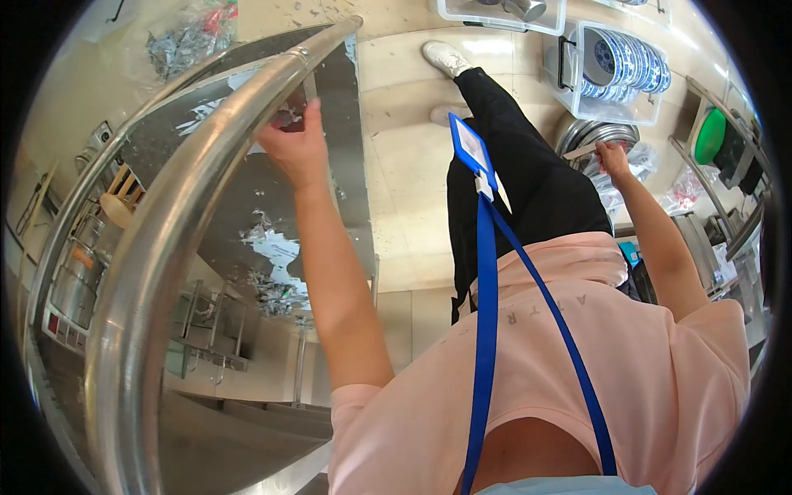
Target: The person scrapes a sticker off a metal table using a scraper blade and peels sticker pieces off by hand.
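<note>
My left hand (299, 144) is at the thick metal rail (206, 153) of a metal cart, thumb raised and the other fingers hidden behind the rail. Beneath it lies the cart's grey metal panel (247, 194), with torn white and silvery scraps (276, 256) stuck on it. On the right, my right hand (612, 161) is closed on a thin, flat, light-coloured tool (584, 151). Below that hand are round metal lids or trays (606, 130) and clear plastic bags (648, 161).
Clear bins, one holding blue-and-white bowls (623, 62), stand at the upper right. A green round object (709, 136) is on the right-hand rack. A bag of scraps (186, 49) lies at the upper left. Small scraps dot the tiled floor (404, 165).
</note>
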Action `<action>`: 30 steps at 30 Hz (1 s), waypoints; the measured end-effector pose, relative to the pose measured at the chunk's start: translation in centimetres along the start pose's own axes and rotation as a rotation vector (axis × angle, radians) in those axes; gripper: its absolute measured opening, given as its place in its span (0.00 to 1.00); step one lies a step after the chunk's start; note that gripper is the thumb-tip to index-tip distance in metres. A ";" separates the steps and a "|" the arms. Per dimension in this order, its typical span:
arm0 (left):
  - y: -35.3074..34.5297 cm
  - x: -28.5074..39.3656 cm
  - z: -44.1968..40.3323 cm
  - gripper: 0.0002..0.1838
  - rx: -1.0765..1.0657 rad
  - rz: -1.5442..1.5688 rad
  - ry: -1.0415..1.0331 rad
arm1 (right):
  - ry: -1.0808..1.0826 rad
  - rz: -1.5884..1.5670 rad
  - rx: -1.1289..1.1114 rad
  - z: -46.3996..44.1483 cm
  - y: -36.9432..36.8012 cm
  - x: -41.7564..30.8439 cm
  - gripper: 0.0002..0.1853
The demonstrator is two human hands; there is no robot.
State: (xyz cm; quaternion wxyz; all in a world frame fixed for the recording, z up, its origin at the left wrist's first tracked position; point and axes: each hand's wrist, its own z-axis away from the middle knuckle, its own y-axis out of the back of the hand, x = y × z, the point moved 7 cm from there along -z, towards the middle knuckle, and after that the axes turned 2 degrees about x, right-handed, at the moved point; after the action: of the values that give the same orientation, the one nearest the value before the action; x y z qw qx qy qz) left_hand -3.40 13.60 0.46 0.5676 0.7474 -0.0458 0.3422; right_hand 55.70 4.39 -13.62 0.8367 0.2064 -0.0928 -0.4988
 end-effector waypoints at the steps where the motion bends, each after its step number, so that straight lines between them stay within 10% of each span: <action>1: -0.2 -0.9 -0.2 0.22 -0.017 0.004 0.106 | 0.008 0.010 -0.007 0.2 -0.1 -0.8 0.15; 3: -0.7 -2.6 -0.2 0.22 -0.051 0.017 0.321 | 0.021 0.035 -0.017 0.7 -0.4 -2.6 0.14; 10: -0.6 -2.9 -0.9 0.09 0.110 -0.140 -0.026 | 0.080 0.088 -0.055 -1.2 0.6 -5.6 0.15; 21: 0.1 -3.4 -0.5 0.20 0.302 0.572 0.147 | 0.006 0.112 -0.001 -0.9 0.7 -0.7 0.15; 30: 0.0 -3.6 -0.3 0.20 0.152 0.400 0.149 | -0.036 -0.010 -0.009 1.4 -2.4 4.5 0.15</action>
State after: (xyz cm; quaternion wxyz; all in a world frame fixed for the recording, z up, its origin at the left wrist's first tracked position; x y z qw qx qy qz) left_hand -6.29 12.77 -1.57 0.4324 0.7366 -0.1251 0.5048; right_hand 55.52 -0.91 -13.65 0.8335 0.1938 -0.1046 -0.5068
